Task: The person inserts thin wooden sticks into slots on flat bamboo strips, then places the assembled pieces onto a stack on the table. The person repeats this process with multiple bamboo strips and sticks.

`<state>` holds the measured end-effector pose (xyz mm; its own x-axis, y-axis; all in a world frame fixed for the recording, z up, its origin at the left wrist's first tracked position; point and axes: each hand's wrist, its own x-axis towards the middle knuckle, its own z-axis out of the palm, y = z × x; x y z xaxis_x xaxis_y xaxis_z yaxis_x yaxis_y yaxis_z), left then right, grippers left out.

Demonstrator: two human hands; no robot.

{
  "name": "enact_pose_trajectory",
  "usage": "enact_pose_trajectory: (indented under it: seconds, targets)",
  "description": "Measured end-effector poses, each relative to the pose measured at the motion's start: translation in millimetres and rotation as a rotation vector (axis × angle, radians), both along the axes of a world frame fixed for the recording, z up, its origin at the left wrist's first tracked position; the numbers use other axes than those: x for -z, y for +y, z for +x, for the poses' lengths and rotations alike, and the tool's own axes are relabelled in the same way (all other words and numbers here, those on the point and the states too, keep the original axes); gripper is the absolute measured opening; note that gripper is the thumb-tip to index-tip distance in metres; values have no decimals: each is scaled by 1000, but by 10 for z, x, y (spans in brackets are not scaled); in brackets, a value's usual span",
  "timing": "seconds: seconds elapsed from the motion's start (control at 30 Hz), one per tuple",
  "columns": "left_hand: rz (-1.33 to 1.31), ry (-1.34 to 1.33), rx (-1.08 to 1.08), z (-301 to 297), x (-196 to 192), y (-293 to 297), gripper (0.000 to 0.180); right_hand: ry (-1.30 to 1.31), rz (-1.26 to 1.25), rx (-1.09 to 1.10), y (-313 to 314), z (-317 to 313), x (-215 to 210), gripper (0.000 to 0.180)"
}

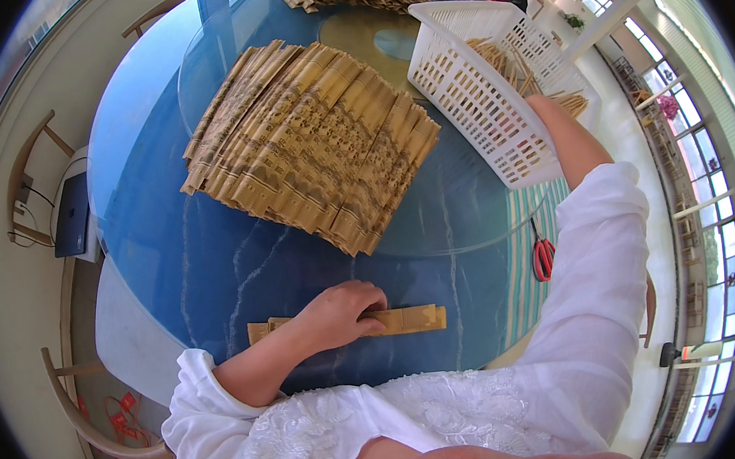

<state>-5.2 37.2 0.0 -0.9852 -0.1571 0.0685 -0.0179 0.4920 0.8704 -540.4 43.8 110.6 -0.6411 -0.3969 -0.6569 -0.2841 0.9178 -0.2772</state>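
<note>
From the head camera I see my left hand (339,311) pressed flat, fingers curled, on a folded tan paper strip (409,318) lying near me on the blue round table (153,246). My right hand is reaching into the white basket (469,92) of thin wooden sticks (501,59) at far right; the hand itself is hidden, so I cannot tell its grip. I judge a stick is being fetched for the strip. The next move calls for clearing the basket rim. A big stack of strips (309,143) lies beyond; red scissors (543,254) sit right, near the table edge.
</note>
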Motion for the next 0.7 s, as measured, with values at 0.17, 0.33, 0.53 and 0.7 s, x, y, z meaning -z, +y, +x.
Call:
enact_pose_trajectory:
  seconds: [0.17,0.33,0.53,0.7]
  targets:
    - [4,17,-9,-5,13,-5,20,-19,-31,8,17,25,39,38]
    - [11,15,-6,-26,32,-10,18,-30,-49,11,64,49,49,39]
    - [5,2,6,-33,9,-4,16,-35,-59,11,72,48,29,39]
    - [13,4,5,-23,24,-6,16,-37,-66,17,96,38,0,39]
